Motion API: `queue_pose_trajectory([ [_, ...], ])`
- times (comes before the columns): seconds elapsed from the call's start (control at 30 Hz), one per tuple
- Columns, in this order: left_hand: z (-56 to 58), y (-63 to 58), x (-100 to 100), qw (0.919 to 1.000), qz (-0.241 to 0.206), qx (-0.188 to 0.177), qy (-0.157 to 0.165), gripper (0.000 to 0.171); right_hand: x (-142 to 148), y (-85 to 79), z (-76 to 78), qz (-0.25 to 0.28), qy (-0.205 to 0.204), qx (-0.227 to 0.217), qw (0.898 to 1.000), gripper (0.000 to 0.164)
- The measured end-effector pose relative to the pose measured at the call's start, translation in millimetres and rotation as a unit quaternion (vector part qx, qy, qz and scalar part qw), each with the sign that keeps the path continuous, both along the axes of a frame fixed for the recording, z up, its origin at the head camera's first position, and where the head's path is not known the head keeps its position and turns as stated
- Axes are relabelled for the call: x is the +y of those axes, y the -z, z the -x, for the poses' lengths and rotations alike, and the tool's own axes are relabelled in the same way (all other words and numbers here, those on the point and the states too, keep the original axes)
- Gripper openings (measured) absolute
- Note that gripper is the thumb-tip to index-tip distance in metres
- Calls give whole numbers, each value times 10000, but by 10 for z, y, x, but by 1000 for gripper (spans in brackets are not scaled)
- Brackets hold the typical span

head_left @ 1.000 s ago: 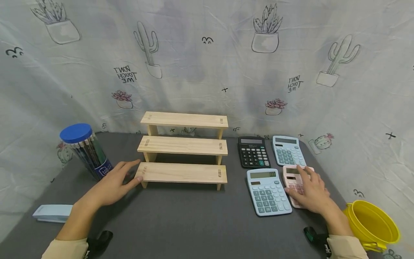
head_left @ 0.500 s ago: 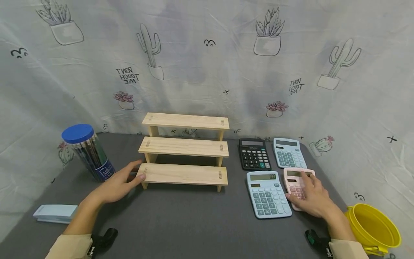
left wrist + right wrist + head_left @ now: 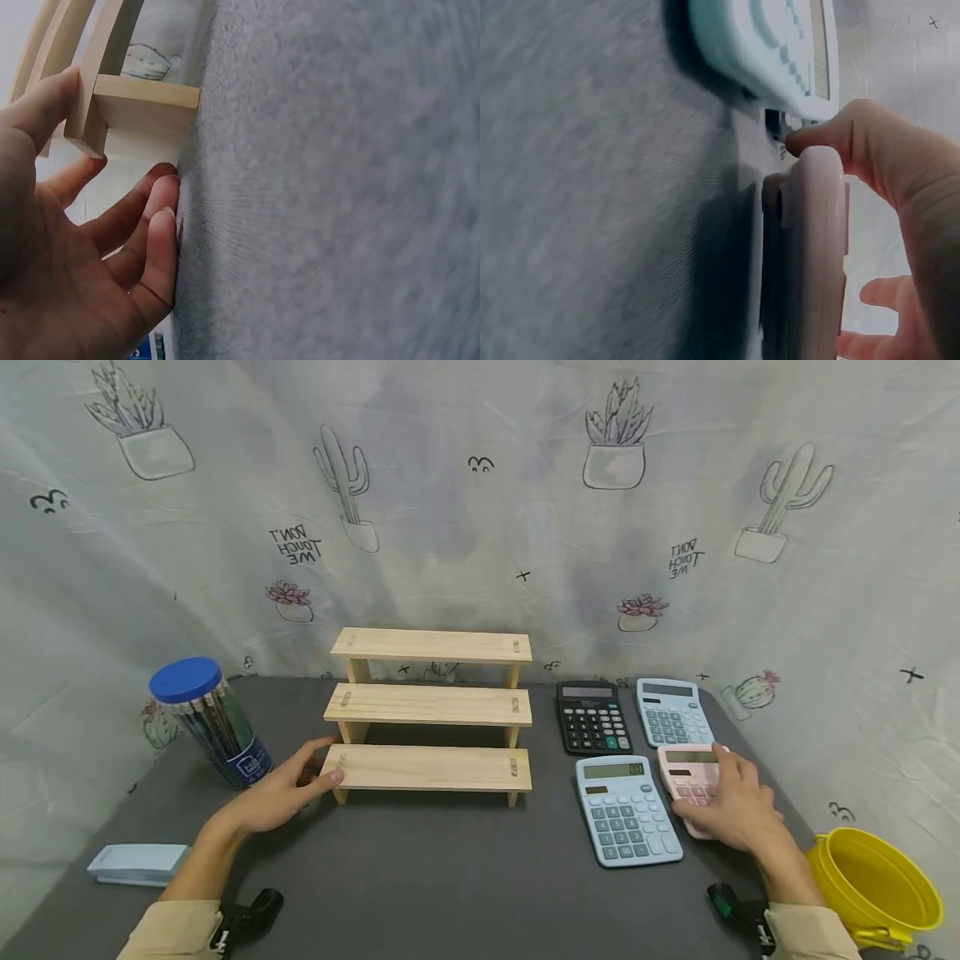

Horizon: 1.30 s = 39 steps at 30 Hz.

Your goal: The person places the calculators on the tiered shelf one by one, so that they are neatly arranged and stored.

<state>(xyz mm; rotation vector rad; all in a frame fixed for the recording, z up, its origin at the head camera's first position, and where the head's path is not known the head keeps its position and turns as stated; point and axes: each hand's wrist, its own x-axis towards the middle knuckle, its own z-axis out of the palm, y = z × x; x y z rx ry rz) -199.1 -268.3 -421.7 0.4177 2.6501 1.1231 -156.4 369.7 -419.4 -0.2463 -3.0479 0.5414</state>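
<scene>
Your left hand (image 3: 273, 793) pinches the left end of the lowest step of the wooden stand (image 3: 427, 768), thumb and forefinger close together on the board, the other fingers curled beside it. To the right, your right hand (image 3: 738, 806) spans the pink calculator (image 3: 692, 787), thumb at its left edge, fingers across at the far side, spread no wider than its body. It sits in front of the rear blue calculator (image 3: 675, 714) and just beside the front blue calculator (image 3: 628, 810); whether it is wholly off the cloth cannot be told.

The likeliest trouble is crowding: your thumb works in the narrow gap between pink and front blue, so a sideways drag could shove the neighbour askew. A grip on smooth edges alone might slip, and a careless finger could press keys. A tug at one end could skew the light-looking stand.

The dark grey tabletop (image 3: 450, 877) meets a pale curtain (image 3: 465, 527) printed with cacti, its lettering reversed. Also present: a black calculator (image 3: 594, 718) beyond the front blue one, a tilted-looking, blue-lidded jar (image 3: 225, 735), a pale blue object (image 3: 135, 864) by your left forearm, and a yellow bucket (image 3: 828, 881) near your right.
</scene>
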Motion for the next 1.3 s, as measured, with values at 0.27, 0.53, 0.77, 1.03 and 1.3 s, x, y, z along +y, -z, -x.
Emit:
queue_pose_trajectory([
  [0.27, 1, -5, -17, 9999, -111, -57, 112, 72, -104, -93, -17, -30, 106, 480, 9988, 119],
  [0.53, 53, -41, -25, 9990, -156, -409, 16, 75, -209, -245, -69, 147, -135, 1068, 9941, 117],
  [0.77, 55, -4, -32, 9987, -199, -462, -5, 74, -311, -418, -90, 635, -576, 1395, 9865, 113],
  [1.03, 39, 55, 5, 9983, -226, -529, -5, 74, -433, -562, -80, 1048, -968, 1249, 9819, 110],
  [1.3, 28, -4, -25, 9984, -246, -504, -79, 73, -678, -676, 49, 1217, -1438, 1424, 9717, 110],
])
